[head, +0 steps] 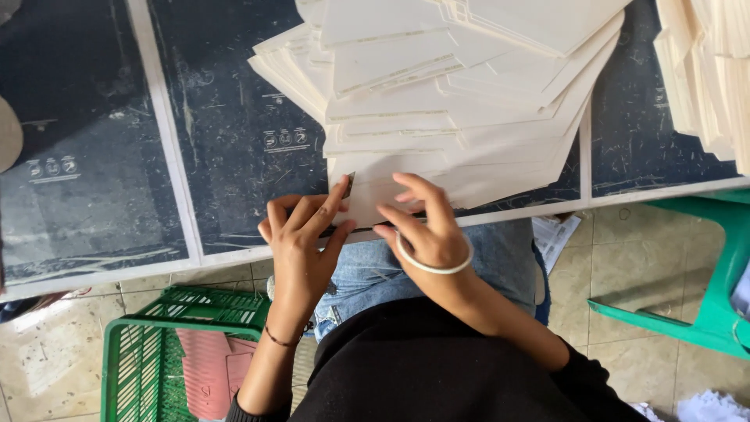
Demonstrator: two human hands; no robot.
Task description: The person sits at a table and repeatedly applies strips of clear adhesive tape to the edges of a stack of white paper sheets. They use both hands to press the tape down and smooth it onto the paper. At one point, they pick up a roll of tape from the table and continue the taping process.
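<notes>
Cream card sheet (367, 205), at the near table edge, bottom of the fanned stack. Pinched at its left corner by left hand (301, 234), thumb and forefinger pressed together on a small dark blade (348, 184), apparently. Right hand (422, 223) just beside, fingers spread flat, pressing the sheet down. Risk here: blade slipping toward the right fingertips (387, 231), so close to the cut. Beyond the grip, loose card stack (437, 94) leaning over table (234, 125); could slide if nudged. Below left, green basket (141, 352); off right, green chair (711, 312).
</notes>
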